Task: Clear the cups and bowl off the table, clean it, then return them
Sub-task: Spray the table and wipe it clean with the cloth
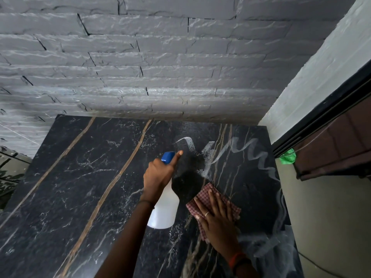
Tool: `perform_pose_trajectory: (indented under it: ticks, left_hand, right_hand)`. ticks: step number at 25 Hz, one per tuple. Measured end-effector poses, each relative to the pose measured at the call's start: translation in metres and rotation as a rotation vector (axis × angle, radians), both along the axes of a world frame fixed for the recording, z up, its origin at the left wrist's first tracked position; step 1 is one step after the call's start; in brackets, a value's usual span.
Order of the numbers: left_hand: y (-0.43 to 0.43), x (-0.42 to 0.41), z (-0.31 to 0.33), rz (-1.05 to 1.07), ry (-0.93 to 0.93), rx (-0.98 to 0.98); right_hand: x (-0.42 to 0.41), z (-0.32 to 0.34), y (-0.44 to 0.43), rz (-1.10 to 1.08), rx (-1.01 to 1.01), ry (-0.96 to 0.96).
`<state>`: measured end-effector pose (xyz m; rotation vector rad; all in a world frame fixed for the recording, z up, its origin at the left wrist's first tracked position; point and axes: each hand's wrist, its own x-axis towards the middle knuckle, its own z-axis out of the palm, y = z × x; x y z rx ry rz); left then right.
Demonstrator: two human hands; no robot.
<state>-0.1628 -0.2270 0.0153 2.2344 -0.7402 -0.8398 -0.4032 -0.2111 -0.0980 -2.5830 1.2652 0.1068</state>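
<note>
The glossy, gold-veined black marble table (80,177) carries wet streaks (257,155) near its far right corner. The left hand (158,173) grips the white plastic spray bottle (165,209), long axis and blue nozzle toward the far edge. The right hand (216,215), fingers straight, presses the checked cloth (210,190) flat near the right edge.

No legible text, label, brand, number or sign in this view. The white spray bottle (164,211) gripped in the left hand (158,173) shows a plain body and a blue head, with no readable print. The checked cloth (232,209) under the flat right hand (218,219) carries only its woven pattern.
</note>
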Motion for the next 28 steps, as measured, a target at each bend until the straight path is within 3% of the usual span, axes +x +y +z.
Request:
perform_pose_trajectory:
  ticks: [10,16,22,28]
  left_hand:
    - [0.056,0.048,0.005,0.052,0.007,-0.071]
    - [0.052,0.074,0.006,0.056,-0.012,-0.068]
    - [0.034,0.094,0.004,0.069,0.018,-0.086]
    - [0.031,0.107,-0.003,0.06,0.039,-0.088]
  right_hand:
    - [0.087,0.007,-0.128,-0.007,0.022,0.06]
    - [0.154,0.008,-0.103,0.155,0.069,0.058]
    - [0.091,-0.003,-0.041,0.323,-0.023,0.044]
    - [0.056,0.006,-0.134,0.171,-0.029,0.168]
